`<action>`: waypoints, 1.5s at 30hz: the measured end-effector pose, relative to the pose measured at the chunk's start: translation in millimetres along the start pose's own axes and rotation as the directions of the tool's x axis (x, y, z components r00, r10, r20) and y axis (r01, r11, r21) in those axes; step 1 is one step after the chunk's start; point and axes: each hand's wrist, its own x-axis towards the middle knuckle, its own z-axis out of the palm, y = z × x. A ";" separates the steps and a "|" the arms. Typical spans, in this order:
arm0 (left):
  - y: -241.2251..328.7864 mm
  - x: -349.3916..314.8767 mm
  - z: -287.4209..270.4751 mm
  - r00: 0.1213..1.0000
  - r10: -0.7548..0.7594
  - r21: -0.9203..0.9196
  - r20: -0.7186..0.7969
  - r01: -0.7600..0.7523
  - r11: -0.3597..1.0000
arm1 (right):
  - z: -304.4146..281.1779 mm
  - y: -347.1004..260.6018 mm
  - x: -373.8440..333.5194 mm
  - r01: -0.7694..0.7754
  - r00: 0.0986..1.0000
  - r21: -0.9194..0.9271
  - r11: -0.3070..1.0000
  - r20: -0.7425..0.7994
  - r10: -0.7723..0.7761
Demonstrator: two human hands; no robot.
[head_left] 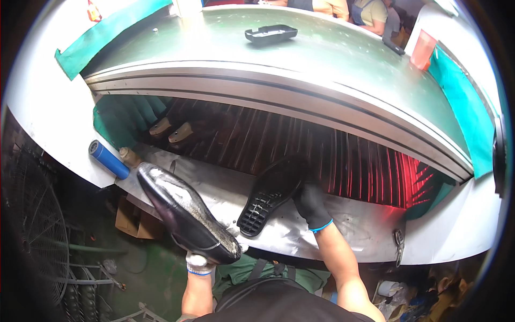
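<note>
My left hand [200, 263], in a white glove with a blue cuff, is closed on the lower end of a black shoe upper [185, 236]. The upper is tilted, its whitish, roughened underside [185, 196] facing up. A black shoe sole [263, 206] lies to its right, partly over the metal ledge [343, 225], with square treads at its near end. My right hand [313, 206], in a black glove with a blue cuff, grips the sole's right edge; its fingers are partly hidden. Upper and sole are close together but apart.
Behind the ledge, dark slats [257, 129] run into a machine opening, lit red at right. Two shoe lasts [181, 132] sit inside at left. A blue cylinder [109, 159] is by the ledge's left end, pliers [398, 247] at its right. A black tray [271, 35] lies on top.
</note>
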 end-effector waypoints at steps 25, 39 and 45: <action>-59.4 16.4 28.6 0.915 0.315 0.844 0.253 -0.050 -0.534 | -33.4 -59.2 0.8 0.058 0.956 0.902 0.428 0.074 -0.284; -59.3 19.1 30.3 0.915 0.321 0.823 0.245 -0.022 -0.567 | -36.9 -59.8 6.3 0.057 0.940 0.891 0.450 0.104 -0.326; -57.8 21.0 31.5 0.921 0.321 0.837 0.218 -0.007 -0.547 | -40.8 -62.9 6.0 0.004 0.949 0.879 0.476 0.147 -0.280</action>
